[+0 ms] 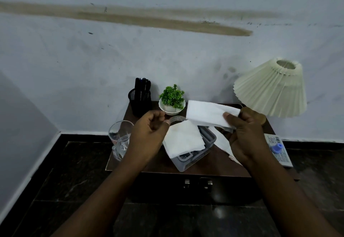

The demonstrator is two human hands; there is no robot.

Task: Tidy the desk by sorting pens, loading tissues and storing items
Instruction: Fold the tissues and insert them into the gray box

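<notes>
Pinching the right end of a white tissue [206, 112] between thumb and fingers, the right hand [242, 134] held it above the table [214, 162], its grip closed on the sheet. The tissue's long axis ran left to right, its free end toward the potted plant [172, 97]. The left hand [149, 136] hovered with loosely curled fingers, its grip empty. A second tissue [183, 139] lay draped over the grey box [211, 138]. Dark pens [142, 89] stood upright in the mesh holder [139, 106].
</notes>
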